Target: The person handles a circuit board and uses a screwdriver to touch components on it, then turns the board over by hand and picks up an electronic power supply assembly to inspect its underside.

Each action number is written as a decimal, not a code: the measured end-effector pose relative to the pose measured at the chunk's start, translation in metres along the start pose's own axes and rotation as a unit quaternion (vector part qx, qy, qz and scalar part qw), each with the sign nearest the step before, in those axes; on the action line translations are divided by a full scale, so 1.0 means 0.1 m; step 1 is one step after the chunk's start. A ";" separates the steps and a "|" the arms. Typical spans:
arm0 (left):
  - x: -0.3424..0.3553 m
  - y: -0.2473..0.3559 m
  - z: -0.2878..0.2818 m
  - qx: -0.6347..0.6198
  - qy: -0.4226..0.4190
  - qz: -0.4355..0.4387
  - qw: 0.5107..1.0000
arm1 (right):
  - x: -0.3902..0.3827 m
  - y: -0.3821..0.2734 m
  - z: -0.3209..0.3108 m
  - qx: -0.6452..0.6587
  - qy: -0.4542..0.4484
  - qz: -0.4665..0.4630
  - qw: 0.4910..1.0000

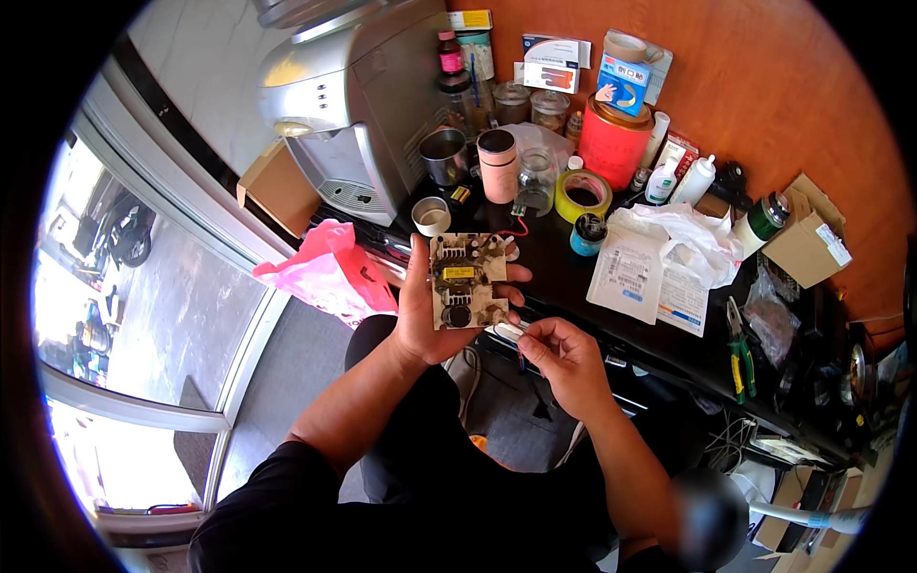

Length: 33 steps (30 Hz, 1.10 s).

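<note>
My left hand (416,313) is wrapped round a circuit board (469,298), with the thumb along its left edge and fingertips showing past its right edge. The board faces up and carries a yellow block-shaped transformer, a round black part and rows of small components. Close to the board's lower right corner, my right hand (573,371) pinches a small white piece (510,331) between thumb and fingers. Thin dark wires seem to hang below that piece, but its kind is unclear. Both hands are above my lap, in front of the dark desk (564,277).
Behind the hands stand a pink tumbler (498,164), a glass jar (538,181), a yellow tape roll (583,195) and a red can (613,143). Papers (626,263) and green-handled pliers (740,358) lie to the right. A water dispenser (368,105) and a pink bag (330,272) are left.
</note>
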State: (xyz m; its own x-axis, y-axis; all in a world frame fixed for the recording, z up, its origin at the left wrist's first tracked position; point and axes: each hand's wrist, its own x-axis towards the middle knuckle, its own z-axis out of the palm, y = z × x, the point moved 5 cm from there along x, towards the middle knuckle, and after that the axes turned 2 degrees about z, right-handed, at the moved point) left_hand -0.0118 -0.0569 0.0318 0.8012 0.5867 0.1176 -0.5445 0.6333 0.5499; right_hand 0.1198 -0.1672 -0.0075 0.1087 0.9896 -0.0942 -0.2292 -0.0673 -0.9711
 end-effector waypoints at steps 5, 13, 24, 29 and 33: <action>-0.01 0.02 -0.02 -0.020 -0.002 -0.010 1.000 | 0.01 -0.01 0.02 0.003 -0.001 0.020 1.000; -0.02 0.03 -0.03 -0.029 -0.003 -0.004 1.000 | 0.05 -0.01 -0.02 -0.019 0.000 -0.041 0.999; -0.03 0.02 0.03 -0.031 -0.005 -0.006 0.999 | 0.01 0.02 0.12 0.001 -0.117 0.091 0.989; -0.02 -0.05 0.05 -0.026 -0.001 -0.032 0.999 | 0.00 0.09 0.08 -0.036 -0.119 0.128 0.984; -0.04 -0.02 0.03 -0.035 0.002 -0.036 0.999 | -0.01 0.01 0.08 -0.055 -0.099 0.120 0.986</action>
State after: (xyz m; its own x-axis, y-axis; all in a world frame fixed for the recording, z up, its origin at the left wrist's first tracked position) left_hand -0.0128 -0.0620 0.0331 0.8377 0.5407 0.0768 -0.5020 0.7069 0.4983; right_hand 0.1121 -0.1673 -0.0062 -0.1289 0.9484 -0.2898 -0.1188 -0.3049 -0.9449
